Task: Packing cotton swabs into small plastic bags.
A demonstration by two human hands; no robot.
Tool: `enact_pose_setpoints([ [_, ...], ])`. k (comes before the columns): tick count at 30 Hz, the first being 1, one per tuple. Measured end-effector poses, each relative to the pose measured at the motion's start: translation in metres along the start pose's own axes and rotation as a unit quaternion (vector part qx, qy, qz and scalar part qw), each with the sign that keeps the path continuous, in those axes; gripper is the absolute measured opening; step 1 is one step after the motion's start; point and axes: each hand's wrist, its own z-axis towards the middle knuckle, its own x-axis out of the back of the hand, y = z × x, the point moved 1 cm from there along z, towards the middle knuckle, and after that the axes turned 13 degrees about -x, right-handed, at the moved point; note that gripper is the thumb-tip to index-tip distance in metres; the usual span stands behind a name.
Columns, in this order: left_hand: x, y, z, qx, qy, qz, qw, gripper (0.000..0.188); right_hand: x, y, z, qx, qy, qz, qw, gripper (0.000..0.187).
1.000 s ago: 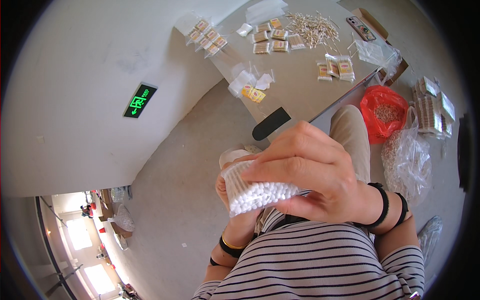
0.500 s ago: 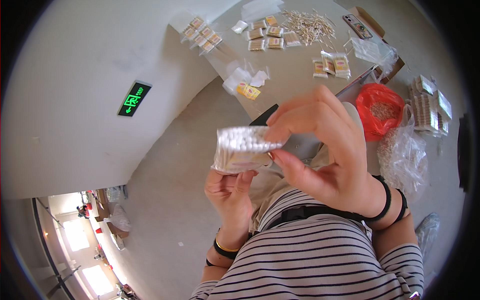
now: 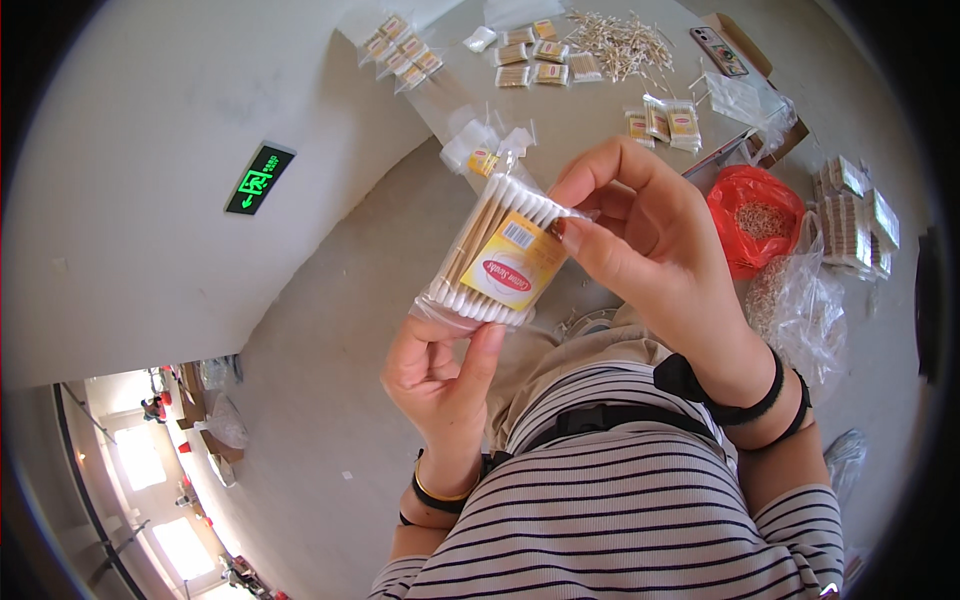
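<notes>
A clear plastic bag of cotton swabs (image 3: 480, 243) with a yellow label is held up before me, its flat face turned toward the camera. My left hand (image 3: 445, 375) pinches its lower edge between thumb and fingers. At the upper right side, the thumb and index finger of my right hand (image 3: 660, 250) grip the plastic, the other fingers curled loosely. White swab tips line the top and bottom of the bag; wooden sticks show beside the label.
Beyond my hands stands a grey table (image 3: 560, 135) with packed swab bags (image 3: 530, 60), a heap of loose swabs (image 3: 620, 45), a phone (image 3: 718, 50) and empty plastic bags (image 3: 735, 97). At right are a red bag of swabs (image 3: 755, 220) and stacked packs (image 3: 850, 220). A wall (image 3: 180, 250) rises left.
The swab bag has tilted from showing its end of white tips to showing its labelled face. My right hand has moved slightly up and grips its side; my left hand has shifted a little left.
</notes>
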Motion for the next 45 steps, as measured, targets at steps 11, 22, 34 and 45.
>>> enact_pose_setpoints([
  [11, -0.004, -0.012, 0.008, -0.061, 0.026, 0.113, 0.991, 0.018, -0.007, 0.012, 0.006, -0.022, 0.048, 0.055, 0.997, 0.016],
  [22, -0.003, -0.011, 0.012, -0.305, -0.032, 0.387, 0.869, 0.025, -0.012, 0.015, 0.004, -0.045, 0.048, 0.152, 0.986, 0.015],
  [34, 0.0, -0.02, 0.009, -0.151, 0.036, 0.215, 0.964, 0.017, -0.016, 0.011, 0.003, -0.017, 0.029, 0.154, 0.987, 0.013],
  [45, -0.01, -0.018, 0.013, 0.04, 0.07, 0.007, 0.997, 0.014, -0.012, 0.008, -0.003, -0.021, 0.017, 0.116, 0.993, 0.015],
])
